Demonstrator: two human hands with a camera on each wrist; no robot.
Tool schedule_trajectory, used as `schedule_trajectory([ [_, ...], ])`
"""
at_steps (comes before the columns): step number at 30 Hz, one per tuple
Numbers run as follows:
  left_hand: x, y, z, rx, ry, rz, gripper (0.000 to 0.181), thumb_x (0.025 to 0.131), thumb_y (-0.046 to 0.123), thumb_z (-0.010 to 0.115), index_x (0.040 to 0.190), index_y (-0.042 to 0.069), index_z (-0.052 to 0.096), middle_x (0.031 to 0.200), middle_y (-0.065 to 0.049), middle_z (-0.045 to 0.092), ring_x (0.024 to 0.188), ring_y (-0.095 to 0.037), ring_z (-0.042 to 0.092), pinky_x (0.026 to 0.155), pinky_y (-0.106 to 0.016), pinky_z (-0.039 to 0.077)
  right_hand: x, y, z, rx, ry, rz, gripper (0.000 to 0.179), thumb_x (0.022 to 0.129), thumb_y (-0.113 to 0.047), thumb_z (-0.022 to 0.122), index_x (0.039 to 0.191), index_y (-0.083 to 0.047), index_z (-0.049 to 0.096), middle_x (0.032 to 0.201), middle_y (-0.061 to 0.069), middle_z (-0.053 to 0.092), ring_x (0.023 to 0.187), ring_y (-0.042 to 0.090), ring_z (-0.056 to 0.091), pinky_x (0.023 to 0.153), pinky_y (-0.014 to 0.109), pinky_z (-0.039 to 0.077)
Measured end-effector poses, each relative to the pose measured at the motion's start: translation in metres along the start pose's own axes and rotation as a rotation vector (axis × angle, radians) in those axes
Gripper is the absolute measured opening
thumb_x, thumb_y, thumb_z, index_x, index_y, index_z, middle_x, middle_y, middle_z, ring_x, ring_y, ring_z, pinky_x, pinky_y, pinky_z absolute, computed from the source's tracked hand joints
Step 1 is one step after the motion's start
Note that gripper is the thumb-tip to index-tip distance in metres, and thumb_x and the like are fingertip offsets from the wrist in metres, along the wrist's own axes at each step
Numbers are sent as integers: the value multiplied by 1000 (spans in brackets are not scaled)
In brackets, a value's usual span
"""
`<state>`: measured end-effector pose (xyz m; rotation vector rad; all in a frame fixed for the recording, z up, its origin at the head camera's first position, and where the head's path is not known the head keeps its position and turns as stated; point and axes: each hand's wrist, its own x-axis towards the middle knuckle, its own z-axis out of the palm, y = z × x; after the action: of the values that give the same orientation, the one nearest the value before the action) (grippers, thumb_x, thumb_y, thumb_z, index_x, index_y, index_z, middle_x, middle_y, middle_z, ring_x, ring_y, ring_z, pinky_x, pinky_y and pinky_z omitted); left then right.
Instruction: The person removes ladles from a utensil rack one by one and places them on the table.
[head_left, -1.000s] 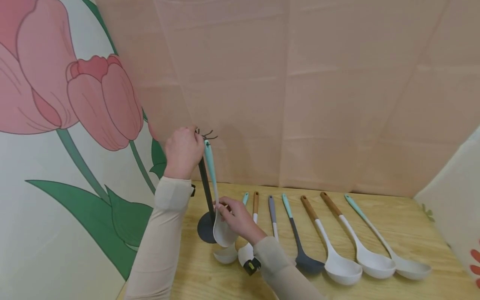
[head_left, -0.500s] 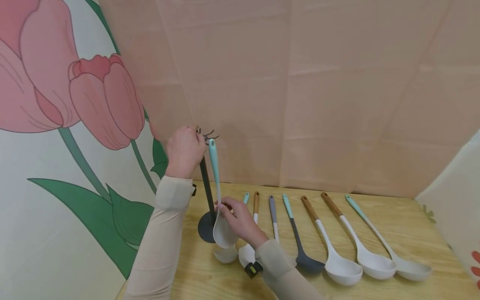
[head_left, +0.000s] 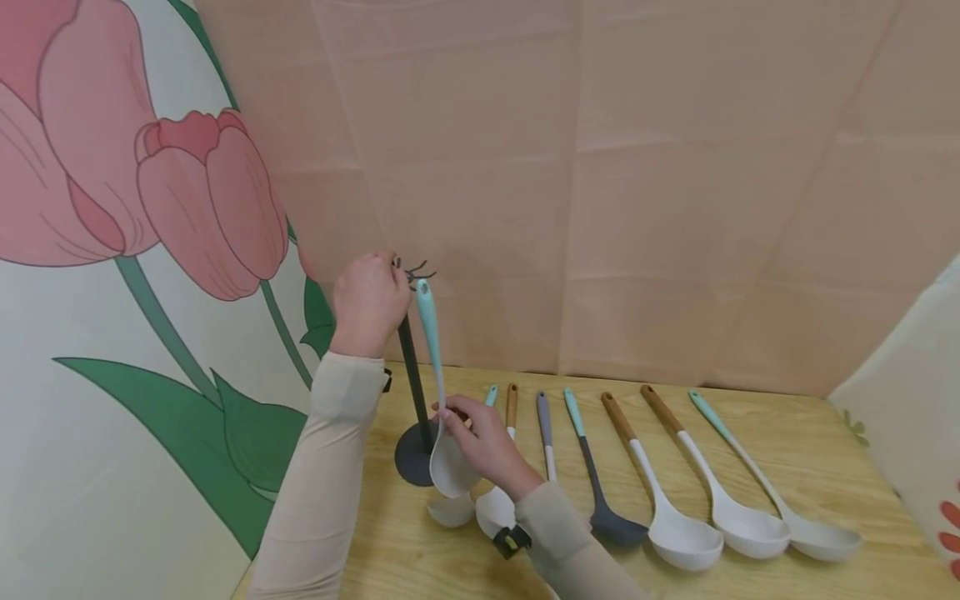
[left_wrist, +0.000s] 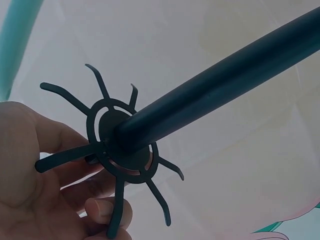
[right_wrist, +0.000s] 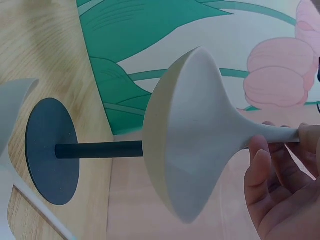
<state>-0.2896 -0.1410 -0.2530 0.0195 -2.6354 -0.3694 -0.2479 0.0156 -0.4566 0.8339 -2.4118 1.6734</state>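
A dark metal utensil stand (head_left: 417, 385) with a round base and a ring of curved hooks (left_wrist: 123, 143) stands on the table. At its top, my left hand (head_left: 369, 304) grips the hook ring, its fingers behind and between the hooks in the left wrist view. My right hand (head_left: 482, 439) pinches the pale neck of a ladle (head_left: 452, 468), held upright bowl-down beside the stand. The ladle's teal handle (head_left: 429, 321) ends close to the hooks in the head view. In the left wrist view, the teal handle (left_wrist: 16, 45) appears apart from them. Its bowl (right_wrist: 192, 140) hides part of the pole.
Several ladles lie in a row to the right, among them a dark one (head_left: 617, 527) and a white one with a wooden handle (head_left: 684, 543). Two more (head_left: 452, 510) lie partly under my right arm. A tulip-painted wall (head_left: 247, 200) borders the left.
The ladle's handle end has shifted slightly right, away from the pole, with my right hand moving a little right too. My left hand stays on the stand's top.
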Motion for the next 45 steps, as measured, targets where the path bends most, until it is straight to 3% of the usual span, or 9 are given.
schedule_trajectory([
  [5,-1,-1,0,2,8,-2,41,103,21,44,137,5,60,123,-17,67,97,-34,66,76,-47,55,-4,-2,-1,6,4,-11,28,106,-31,50,119,-15,70,101,-4,73,85,11,63,70,28,53],
  [12,-1,-2,0,8,10,5,41,102,20,43,136,5,61,124,-17,67,105,-36,66,82,-50,54,-8,-4,-3,3,31,-7,25,105,-31,51,113,-19,72,104,-7,72,93,11,63,72,29,52],
  [23,-1,-1,1,-1,5,5,41,102,20,43,136,4,61,125,-18,66,108,-36,65,83,-51,54,-13,-2,-8,12,72,-24,21,104,-28,54,111,-20,73,100,-6,72,87,10,61,69,29,51],
  [27,-1,-1,1,-3,3,-3,41,102,20,43,136,4,61,127,-17,66,109,-35,65,83,-50,54,-14,0,-11,17,72,-21,22,104,-30,54,110,-19,72,102,0,73,85,11,60,68,27,50],
  [39,-1,0,1,11,19,-5,40,102,19,44,135,5,62,124,-17,67,104,-36,67,79,-50,55,-20,-3,-19,12,113,-23,22,103,-29,55,113,-19,72,97,-8,72,88,11,64,68,28,51],
  [45,-1,-1,1,9,23,-2,41,102,19,44,135,5,62,124,-17,67,104,-36,67,78,-50,54,-23,-1,-23,24,126,-20,21,103,-27,56,112,-18,73,97,-4,73,87,11,64,70,30,51],
])
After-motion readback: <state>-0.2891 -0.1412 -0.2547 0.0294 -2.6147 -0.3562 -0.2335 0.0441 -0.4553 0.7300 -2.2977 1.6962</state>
